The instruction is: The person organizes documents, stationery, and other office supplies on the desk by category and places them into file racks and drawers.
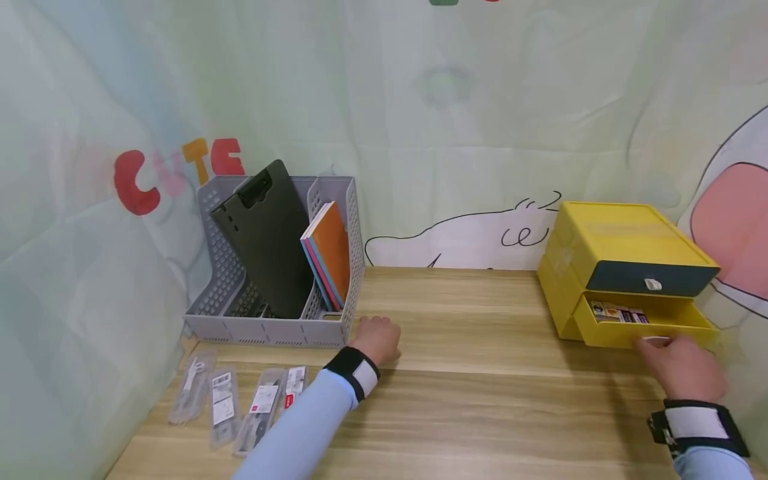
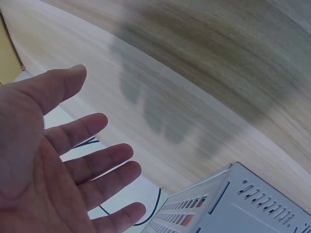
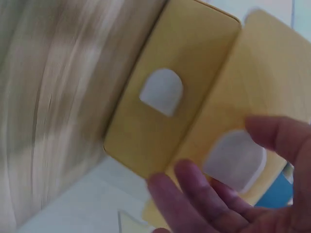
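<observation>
My left hand (image 1: 378, 339) hovers flat over the wooden table (image 1: 480, 380), just right of a grey file organizer (image 1: 270, 331). In the left wrist view the left hand (image 2: 73, 160) is spread, palm showing, and holds nothing. My right hand (image 1: 681, 367) is at the front of the pulled-out lower drawer (image 1: 612, 333) of a yellow drawer unit (image 1: 618, 233), beside its white handle tab (image 1: 654, 341). The right wrist view is blurred; there the loosely curled fingers (image 3: 194, 189) lie near a white tab (image 3: 235, 160) with no grip visible. Small printed cards (image 1: 618, 313) lie in the drawer.
The organizer holds a dark clipboard (image 1: 264, 240) and coloured notebooks (image 1: 330, 253); its corner (image 2: 243, 204) shows in the left wrist view. Several packaged items (image 1: 240, 400) lie at the table's front left. A printed curtain hangs behind and to the sides.
</observation>
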Available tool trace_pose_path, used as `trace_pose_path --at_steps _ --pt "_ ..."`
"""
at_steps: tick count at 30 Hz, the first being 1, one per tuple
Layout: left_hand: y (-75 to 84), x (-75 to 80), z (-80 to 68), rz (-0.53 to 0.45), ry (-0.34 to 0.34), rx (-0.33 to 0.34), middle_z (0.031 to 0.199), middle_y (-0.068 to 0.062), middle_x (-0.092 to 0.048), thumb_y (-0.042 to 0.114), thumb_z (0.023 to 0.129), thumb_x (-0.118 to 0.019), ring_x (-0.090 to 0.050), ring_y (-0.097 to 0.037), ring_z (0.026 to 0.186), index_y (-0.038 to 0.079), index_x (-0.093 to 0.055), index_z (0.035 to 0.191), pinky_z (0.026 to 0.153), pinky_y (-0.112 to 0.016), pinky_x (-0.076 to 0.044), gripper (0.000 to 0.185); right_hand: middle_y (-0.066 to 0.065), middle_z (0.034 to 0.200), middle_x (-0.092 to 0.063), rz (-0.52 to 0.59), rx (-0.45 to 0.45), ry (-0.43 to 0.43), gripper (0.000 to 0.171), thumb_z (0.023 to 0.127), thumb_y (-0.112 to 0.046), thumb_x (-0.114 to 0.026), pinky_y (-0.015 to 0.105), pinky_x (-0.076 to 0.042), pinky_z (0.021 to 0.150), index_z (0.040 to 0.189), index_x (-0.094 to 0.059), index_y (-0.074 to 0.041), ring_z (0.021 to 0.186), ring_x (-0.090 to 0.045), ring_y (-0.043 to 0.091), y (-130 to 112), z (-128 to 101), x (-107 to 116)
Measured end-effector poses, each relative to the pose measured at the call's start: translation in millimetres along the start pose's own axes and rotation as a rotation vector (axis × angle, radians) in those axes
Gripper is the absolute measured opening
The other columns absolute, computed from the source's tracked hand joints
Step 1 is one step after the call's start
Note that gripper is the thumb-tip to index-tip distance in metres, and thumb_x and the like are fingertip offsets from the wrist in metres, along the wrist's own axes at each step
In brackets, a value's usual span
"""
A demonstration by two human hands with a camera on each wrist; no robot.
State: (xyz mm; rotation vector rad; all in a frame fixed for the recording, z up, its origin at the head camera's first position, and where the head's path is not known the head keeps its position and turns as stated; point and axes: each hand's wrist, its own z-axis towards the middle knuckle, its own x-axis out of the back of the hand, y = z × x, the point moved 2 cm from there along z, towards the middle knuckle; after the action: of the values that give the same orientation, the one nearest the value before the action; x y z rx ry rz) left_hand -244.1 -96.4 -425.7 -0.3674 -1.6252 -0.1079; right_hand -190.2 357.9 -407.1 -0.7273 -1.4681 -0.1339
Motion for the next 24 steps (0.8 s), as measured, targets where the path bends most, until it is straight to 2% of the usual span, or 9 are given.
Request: trace_pose_path --at_steps 5,9,14,18,21,24 --pt "1.1 -1.4 -1.1 0.009 -0.005 0.001 0.094 -0.006 -0.07 0.033 0.086 -0.075 -0.065 -0.024 0.091 0.012 -0.075 0.092 0.085 -0.047 -0.05 0.022 0.033 0.09 -0.063 0.056 0.088 0.02 0.069 0.097 -0.049 -0.045 0.047 -0.043 0.057 0.112 -0.058 0.017 0.073 -0.057 0.041 -11 18 -2" --pt "2.7 -4.0 -2.0 0.007 -0.022 -0.005 0.094 -0.005 -0.07 0.035 0.086 -0.076 -0.065 -0.023 0.092 0.014 -0.075 0.092 0.086 -0.047 -0.051 0.022 0.028 0.076 -0.06 0.059 0.129 0.024 0.067 0.098 -0.047 -0.04 0.046 -0.042 0.054 0.098 -0.061 0.017 0.068 -0.055 0.04 -18 27 -3" --pt "1.9 -7.9 -1.7 0.004 -0.042 0.008 0.099 -0.006 -0.069 0.036 0.086 -0.075 -0.063 -0.024 0.098 0.014 -0.075 0.099 0.091 -0.049 -0.048 0.026 0.021 0.067 -0.054 0.045 0.123 0.022 0.068 0.098 -0.049 -0.039 0.043 -0.041 0.052 0.089 -0.062 0.014 0.064 -0.052 0.036 -19 31 -8" --pt "0.0 -10.0 -0.9 0.0 -0.047 0.023 0.101 -0.006 -0.069 0.037 0.086 -0.075 -0.063 -0.024 0.1 0.015 -0.075 0.1 0.092 -0.05 -0.047 0.026 0.019 0.068 -0.052 0.027 0.093 -0.039 0.063 0.096 -0.049 -0.046 0.043 -0.042 0.054 0.078 -0.061 0.009 0.066 -0.051 0.036 -17 34 -21" --pt "-1.5 -11.2 0.0 -0.009 -0.062 0.032 0.102 -0.006 -0.069 0.037 0.087 -0.075 -0.062 -0.024 0.1 0.015 -0.075 0.1 0.093 -0.05 -0.047 0.026 0.024 0.076 -0.053 0.016 0.074 -0.094 0.066 0.096 -0.05 -0.047 0.048 -0.046 0.061 0.086 -0.061 0.013 0.073 -0.053 0.04 -16 38 -31" --pt "-2.8 -12.8 0.6 -0.011 -0.063 0.037 0.102 -0.005 -0.069 0.037 0.086 -0.075 -0.062 -0.024 0.099 0.015 -0.075 0.1 0.093 -0.049 -0.047 0.026 0.028 0.08 -0.054 0.017 0.074 -0.111 0.07 0.097 -0.051 -0.044 0.051 -0.046 0.064 0.094 -0.06 0.016 0.078 -0.054 0.043 -15 41 -39"
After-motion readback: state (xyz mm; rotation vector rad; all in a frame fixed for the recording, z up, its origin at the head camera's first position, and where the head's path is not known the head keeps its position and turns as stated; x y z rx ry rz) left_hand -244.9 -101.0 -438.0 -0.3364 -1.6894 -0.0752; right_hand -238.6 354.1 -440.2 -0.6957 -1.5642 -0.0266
